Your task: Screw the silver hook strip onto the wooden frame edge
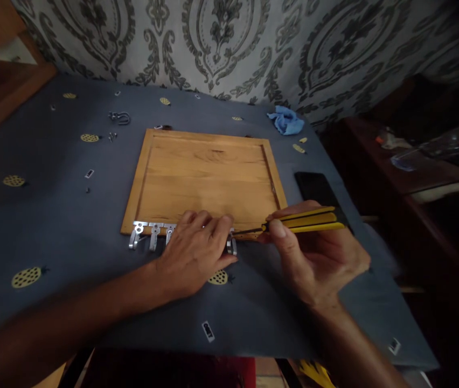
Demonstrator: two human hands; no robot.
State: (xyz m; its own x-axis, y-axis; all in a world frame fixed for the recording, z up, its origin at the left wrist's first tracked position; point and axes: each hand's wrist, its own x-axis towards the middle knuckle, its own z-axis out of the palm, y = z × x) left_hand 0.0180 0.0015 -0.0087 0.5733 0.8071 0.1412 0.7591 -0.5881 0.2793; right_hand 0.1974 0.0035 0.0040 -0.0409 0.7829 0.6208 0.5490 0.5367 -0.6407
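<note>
- Left: a tiny metal bit, small screws and loose metal pieces lie unused on the tabletop.
- Metal hooks line the wooden panel's near edge, mid-tabletop; placing looks done, screw tightness can't be told.
- Left hand lies over the row; can't tell if its grip pinches or only presses.
- Rightmost hook: screwdriver tip at it; fastening seems underway, unfinished.
- Right hand: grip closed round the screwdriver handle.
- Loose screws suggest more fixing left.
</note>
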